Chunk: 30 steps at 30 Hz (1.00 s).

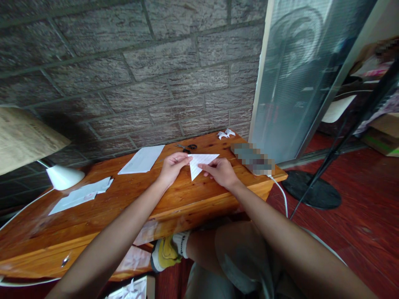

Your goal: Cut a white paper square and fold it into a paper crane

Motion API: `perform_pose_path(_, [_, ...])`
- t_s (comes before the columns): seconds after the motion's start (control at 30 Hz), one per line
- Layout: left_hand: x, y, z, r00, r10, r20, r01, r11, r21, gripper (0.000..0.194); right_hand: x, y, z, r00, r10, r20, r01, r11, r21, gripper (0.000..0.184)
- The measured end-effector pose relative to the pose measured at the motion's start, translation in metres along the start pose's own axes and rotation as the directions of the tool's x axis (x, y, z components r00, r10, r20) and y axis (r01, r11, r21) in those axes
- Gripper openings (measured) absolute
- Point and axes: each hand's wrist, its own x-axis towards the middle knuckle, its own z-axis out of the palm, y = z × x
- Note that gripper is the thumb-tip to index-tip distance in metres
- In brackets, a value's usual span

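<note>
A white sheet of paper folded into a triangle (203, 162) is held up between my hands, over the wooden desk (177, 195). My left hand (173, 167) pinches its left corner between thumb and fingers. On the other side, my right hand (220, 171) grips the right edge, thumb in front and fingers partly hidden behind the paper. Faint lines show on the paper's face. Just beyond my left hand lie black-handled scissors (190, 147). A stack of white paper (141, 159) rests left of that hand.
Two small folded paper pieces (226, 133) sit at the back right, near a blurred-out device (252, 158) with a white cable. A lamp (64, 176) and paper strips (82, 195) are at left. Below is a box of folded paper (132, 289); a black stand base (311, 190) stands right.
</note>
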Motion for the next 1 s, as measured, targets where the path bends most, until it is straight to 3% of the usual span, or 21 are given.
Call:
perform_pose_path(0.37, [0.0, 0.003, 0.003, 1.0, 0.013, -0.023, -0.014, 0.998, -0.059, 0.03, 0.002, 0.005, 0.001, 0.998, 0.003, 0.069, -0.011, 0.993, 0.115, 0.036])
perform_pose_path(0.5, [-0.001, 0.006, 0.002, 1.0, 0.026, -0.008, -0.026, 0.997, -0.073, 0.027, 0.002, 0.004, 0.002, 0.998, 0.012, 0.058, -0.026, 0.97, 0.243, 0.032])
perform_pose_path(0.57, [-0.003, 0.008, 0.002, 0.998, 0.03, 0.052, -0.026, 0.997, -0.076, 0.024, 0.003, 0.004, 0.001, 0.999, 0.019, 0.027, -0.027, 0.938, 0.347, 0.03])
perform_pose_path(0.67, [-0.005, 0.011, 0.003, 0.978, -0.006, 0.207, 0.024, 0.996, -0.088, 0.026, 0.004, 0.004, -0.002, 0.998, -0.012, -0.068, 0.043, 0.885, 0.464, 0.028])
perform_pose_path(0.77, [-0.006, 0.013, 0.002, 0.943, -0.098, 0.32, 0.152, 0.977, -0.149, 0.042, 0.006, 0.006, -0.006, 0.983, -0.136, -0.124, 0.177, 0.886, 0.428, 0.025])
perform_pose_path(0.87, [-0.006, 0.012, 0.001, 0.925, -0.184, 0.333, 0.262, 0.943, -0.206, 0.043, 0.008, 0.008, -0.007, 0.962, -0.248, -0.116, 0.274, 0.895, 0.352, 0.024])
perform_pose_path(1.0, [-0.004, 0.009, -0.001, 0.934, -0.225, 0.276, 0.266, 0.957, -0.118, 0.047, 0.009, 0.008, -0.006, 0.957, -0.282, -0.068, 0.288, 0.898, 0.333, 0.025])
